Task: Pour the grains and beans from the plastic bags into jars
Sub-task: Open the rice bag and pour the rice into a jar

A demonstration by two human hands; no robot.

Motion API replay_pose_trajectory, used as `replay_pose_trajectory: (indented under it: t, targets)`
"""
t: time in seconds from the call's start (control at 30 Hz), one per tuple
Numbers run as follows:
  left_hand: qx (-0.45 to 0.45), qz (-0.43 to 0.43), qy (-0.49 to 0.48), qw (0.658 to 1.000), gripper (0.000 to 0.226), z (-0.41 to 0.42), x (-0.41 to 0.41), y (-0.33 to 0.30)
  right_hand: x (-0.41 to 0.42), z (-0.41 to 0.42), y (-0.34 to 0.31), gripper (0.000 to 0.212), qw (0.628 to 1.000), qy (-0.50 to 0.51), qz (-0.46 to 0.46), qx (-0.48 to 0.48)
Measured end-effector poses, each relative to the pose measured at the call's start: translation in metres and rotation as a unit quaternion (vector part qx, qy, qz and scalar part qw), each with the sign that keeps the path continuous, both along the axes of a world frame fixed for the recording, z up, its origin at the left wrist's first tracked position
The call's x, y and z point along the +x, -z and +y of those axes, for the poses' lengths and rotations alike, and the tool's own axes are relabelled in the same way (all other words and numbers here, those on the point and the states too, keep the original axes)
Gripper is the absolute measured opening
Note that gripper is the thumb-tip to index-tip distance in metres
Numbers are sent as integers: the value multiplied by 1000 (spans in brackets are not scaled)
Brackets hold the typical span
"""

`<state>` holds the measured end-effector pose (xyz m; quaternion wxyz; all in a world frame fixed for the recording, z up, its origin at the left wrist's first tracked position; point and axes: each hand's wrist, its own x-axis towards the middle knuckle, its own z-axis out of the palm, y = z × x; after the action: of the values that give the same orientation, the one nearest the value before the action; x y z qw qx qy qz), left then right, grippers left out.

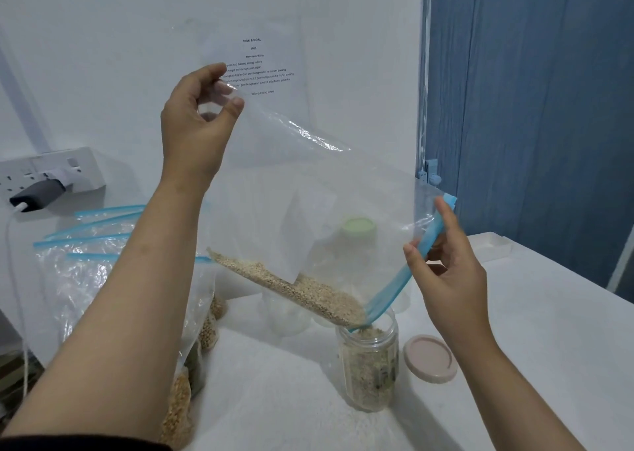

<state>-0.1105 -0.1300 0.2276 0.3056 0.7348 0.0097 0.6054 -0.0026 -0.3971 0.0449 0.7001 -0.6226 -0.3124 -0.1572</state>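
Overhead, one bag (308, 193) in two hands.

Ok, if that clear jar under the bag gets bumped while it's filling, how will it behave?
The jar looks tall and narrow, so it may tip under a sideways push. It appears well over half full of grain, which probably steadies it. No hand holds it: the right hand and left hand both grip the bag.
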Motion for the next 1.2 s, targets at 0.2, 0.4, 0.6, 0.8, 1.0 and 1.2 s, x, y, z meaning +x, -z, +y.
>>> replay_pose_trajectory:
  t: [0.2,0.4,0.6,0.8,1.0,1.2]
  targets:
    - [6,-3,-4,1000,37,0,-3,-4,4,-2,-5,65,1000,-14,-4,-9]
    - [5,-4,-9,1000,36,2,-7,-2,6,-3,-8,69,999,-29,-21,-23]
    - [-1,-7,-4,1000,37,2,-8,-2,4,-2,-9,68,999,-22,-33,-26]
    - [-2,-11,-3,1000,36,2,-9,-1,-1,-2,-10,70,999,-13,-38,-19]
    - [0,-12,-8,1000,36,2,-11,-1,-1,-1,-10,72,999,-6,-44,-25]
    - [1,-13,-9,1000,35,2,-12,-1,-3,0,-10,73,999,-2,-37,-34]
